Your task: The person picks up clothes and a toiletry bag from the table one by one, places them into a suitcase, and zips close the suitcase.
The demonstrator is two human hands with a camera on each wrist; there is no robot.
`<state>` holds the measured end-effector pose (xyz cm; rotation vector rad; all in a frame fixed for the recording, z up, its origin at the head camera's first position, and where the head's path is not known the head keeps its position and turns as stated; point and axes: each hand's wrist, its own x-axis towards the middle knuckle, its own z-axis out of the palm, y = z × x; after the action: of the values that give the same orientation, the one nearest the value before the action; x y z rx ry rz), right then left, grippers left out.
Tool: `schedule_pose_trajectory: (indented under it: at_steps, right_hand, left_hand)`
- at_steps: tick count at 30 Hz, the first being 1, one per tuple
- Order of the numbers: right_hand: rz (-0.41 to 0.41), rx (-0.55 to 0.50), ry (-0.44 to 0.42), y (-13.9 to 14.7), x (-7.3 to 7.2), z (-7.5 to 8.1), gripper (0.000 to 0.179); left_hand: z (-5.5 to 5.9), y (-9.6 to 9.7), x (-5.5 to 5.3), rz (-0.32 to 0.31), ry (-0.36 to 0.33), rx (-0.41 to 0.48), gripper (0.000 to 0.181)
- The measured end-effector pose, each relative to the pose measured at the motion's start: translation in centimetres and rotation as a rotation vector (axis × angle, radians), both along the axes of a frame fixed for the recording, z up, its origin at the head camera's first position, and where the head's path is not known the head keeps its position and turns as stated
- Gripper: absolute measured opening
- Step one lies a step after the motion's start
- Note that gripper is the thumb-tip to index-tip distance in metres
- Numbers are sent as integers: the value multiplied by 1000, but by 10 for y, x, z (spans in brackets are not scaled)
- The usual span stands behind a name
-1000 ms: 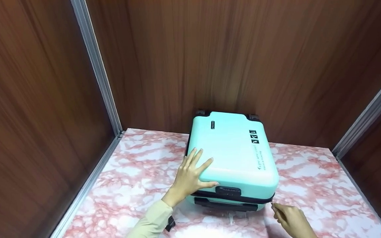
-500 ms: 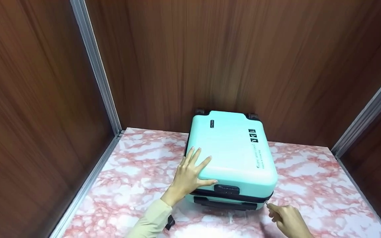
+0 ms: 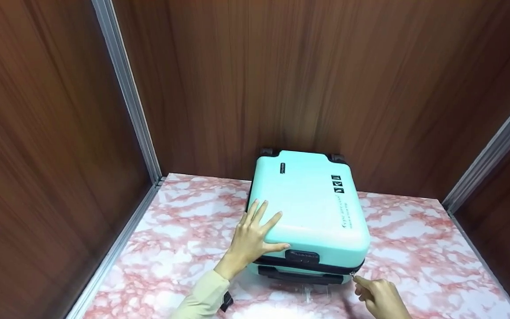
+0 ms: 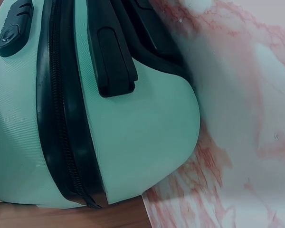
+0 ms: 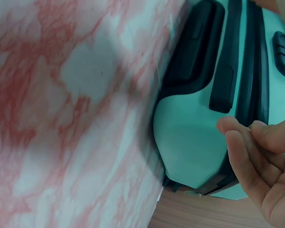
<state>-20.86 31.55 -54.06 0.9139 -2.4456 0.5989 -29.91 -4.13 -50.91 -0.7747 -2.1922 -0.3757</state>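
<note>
A mint-green hard-shell suitcase (image 3: 308, 199) lies flat, its wheels toward the back wall. My left hand (image 3: 248, 237) rests spread on its near left corner, fingers on the lid and thumb along the front edge. At the near right corner my right hand (image 3: 381, 297) pinches the small metal zipper pull (image 3: 353, 274) between thumb and index finger. The right wrist view shows these fingers (image 5: 273, 137) over the black zipper band, hiding most of the pull. In the left wrist view the zipper's teeth (image 4: 59, 104) are together along the visible stretch.
A black combination lock (image 3: 302, 255) and a black carry handle (image 3: 300, 275) sit on the suitcase's front side. The red-and-white marbled surface (image 3: 184, 235) spreads around it. Brown wood-grain panels (image 3: 246, 88) with grey metal corner strips stand behind and at both sides.
My right hand has moved left around the suitcase's near right corner, with the zipper pull in its fingers. The left hand has stayed in place on the lid.
</note>
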Motion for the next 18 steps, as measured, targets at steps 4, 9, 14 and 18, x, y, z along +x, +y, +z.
schedule_pose_trajectory:
  at_steps: [4, 9, 14, 18]
  right_hand:
    - [-5, -42, 44, -1, -1, -4, 49]
    - [-21, -85, 79, -4, -2, -5, 50]
    - [-56, -103, 34, -9, -1, -4, 47]
    - [-72, -111, -3, -12, 1, -3, 47]
  left_hand:
    - [1, 0, 0, 2, 12, -3, 83]
    - [1, -1, 0, -1, 21, 1, 81]
    - [0, 0, -2, -10, 34, 18, 81]
    - [1, 0, -2, -15, 36, 23, 82]
